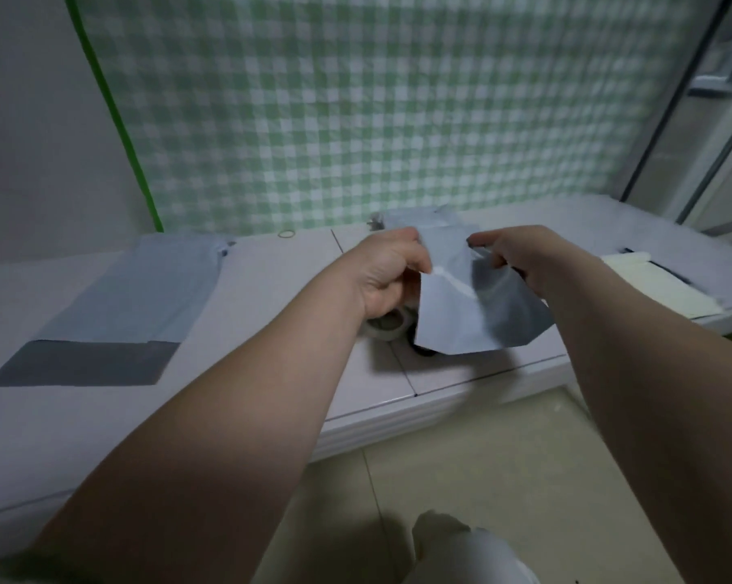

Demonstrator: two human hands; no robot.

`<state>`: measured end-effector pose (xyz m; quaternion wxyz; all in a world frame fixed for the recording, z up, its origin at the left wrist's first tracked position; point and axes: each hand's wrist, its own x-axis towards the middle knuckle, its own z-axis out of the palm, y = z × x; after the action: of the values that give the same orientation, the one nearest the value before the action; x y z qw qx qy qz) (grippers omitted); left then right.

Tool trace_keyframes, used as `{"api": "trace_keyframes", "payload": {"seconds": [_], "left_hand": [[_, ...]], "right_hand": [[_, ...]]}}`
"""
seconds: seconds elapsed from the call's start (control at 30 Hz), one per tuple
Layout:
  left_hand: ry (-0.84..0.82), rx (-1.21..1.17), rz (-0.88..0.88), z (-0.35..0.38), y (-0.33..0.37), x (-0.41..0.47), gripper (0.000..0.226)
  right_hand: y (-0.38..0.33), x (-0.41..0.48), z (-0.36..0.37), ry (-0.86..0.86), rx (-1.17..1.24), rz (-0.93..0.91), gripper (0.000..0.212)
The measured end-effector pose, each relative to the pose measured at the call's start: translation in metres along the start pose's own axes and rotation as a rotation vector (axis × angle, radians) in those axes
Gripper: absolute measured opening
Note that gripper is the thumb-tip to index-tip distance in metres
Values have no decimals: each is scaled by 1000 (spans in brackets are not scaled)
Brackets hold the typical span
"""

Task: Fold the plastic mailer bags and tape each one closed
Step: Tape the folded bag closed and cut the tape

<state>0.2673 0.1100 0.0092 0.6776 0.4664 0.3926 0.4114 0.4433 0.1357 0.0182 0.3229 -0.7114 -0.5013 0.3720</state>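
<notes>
Grey plastic, crumpled and partly folded, hangs in the air between two hands: a mailer bag held above the white table. The left hand grips the bag's upper left edge with curled fingers, and the right hand pinches its upper right edge. A tape roll lies on the table just under the left hand. Well to the left, a second mailer bag lies flat, its dark flap nearest the person. A green checked cloth hangs behind the table.

Home room — gingham cloth, tiled floor
</notes>
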Motion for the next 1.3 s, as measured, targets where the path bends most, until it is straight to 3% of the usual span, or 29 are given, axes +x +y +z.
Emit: {"api": "trace_keyframes", "payload": {"seconds": [0.27,0.47,0.57,0.67,0.83,0.97,1.1,1.17,1.3], "left_hand": [[15,96,-59,43,-25,57,55],[47,279,-236,38,-29,71,25],[196,261,-175,31,-27,82,29],[278,179,-145,25,-30,91,35],[329,403,-105,21,-41,89,29],[258,709,-86,22,-39,81,38],[199,933,-132,29,-34,74,44],[169,953,-148,29,-34,72,26],[165,984,-178,29,-35,72,33]], "right_hand": [[31,41,-32,127,45,-57,56],[31,73,-25,123,-162,21,28],[25,79,-26,92,-307,64,36],[25,84,-21,89,-385,1,24],[34,86,-17,205,-392,-114,39],[29,86,-13,209,-772,-169,30],[27,82,-12,182,-1097,-156,38],[29,80,-11,119,-1179,-134,41],[34,73,-9,111,-1178,-82,43]]}}
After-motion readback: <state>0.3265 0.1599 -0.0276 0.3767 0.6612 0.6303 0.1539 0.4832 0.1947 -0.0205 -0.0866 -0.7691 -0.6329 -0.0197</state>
